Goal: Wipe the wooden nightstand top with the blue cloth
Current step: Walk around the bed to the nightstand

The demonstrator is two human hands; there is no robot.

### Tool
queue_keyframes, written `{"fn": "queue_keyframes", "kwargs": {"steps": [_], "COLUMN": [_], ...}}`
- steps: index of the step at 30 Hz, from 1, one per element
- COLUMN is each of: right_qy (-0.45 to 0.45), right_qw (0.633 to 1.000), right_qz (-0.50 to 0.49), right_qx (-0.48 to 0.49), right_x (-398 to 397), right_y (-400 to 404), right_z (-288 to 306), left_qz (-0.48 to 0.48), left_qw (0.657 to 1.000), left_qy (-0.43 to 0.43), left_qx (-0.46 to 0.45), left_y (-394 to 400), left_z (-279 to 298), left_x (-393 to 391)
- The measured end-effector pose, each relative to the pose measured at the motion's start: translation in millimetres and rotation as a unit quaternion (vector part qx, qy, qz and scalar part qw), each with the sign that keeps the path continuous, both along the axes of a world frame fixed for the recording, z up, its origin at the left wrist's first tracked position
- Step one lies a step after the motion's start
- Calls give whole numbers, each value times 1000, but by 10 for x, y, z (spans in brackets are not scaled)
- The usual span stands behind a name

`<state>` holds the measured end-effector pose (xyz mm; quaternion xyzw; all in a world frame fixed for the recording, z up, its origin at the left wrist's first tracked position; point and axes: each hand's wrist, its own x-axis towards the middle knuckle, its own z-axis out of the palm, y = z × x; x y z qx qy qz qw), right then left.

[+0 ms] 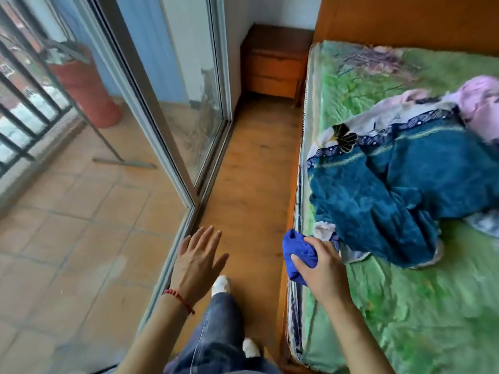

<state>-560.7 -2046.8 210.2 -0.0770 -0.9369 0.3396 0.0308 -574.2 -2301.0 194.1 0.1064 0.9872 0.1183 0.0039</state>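
Wiping has not begun. The right hand [321, 268] bunches the cloth [298, 256], soft crumpled blue fabric, in its grip beside the bed [405, 306]. The left hand [198, 261] is spread, empty. The nightstand [275, 60], boxy dark wood, stands well ahead, its top untouched.

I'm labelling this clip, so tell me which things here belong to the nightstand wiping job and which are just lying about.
Belongs to the job:
blue cloth, gripped in the right hand
wooden nightstand, far end of the aisle
left hand, open, holding nothing

Just lying about:
teal blanket on the bed
pink garment
red cylinder outside the glass
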Motion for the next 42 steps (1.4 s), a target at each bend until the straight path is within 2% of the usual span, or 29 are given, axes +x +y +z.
{"fn": "queue_keyframes", "kwargs": {"steps": [7,20,42], "right_qy": [10,26,51], "right_qw": [997,994,993], "right_qz": [-74,-104,-108], "right_qx": [-2,4,-14], "right_x": [-1337,-4051,-8822], "right_y": [-130,-341,1002], "right_z": [-5,233,317], "left_qz": [-68,-105,-120], "left_qw": [998,994,992], "left_qy": [-14,10,39], "left_qx": [1,-2,13], "left_y": [-196,-461,1029], "left_z": [-60,154,288], "left_x": [-1594,-4551,-9373]}}
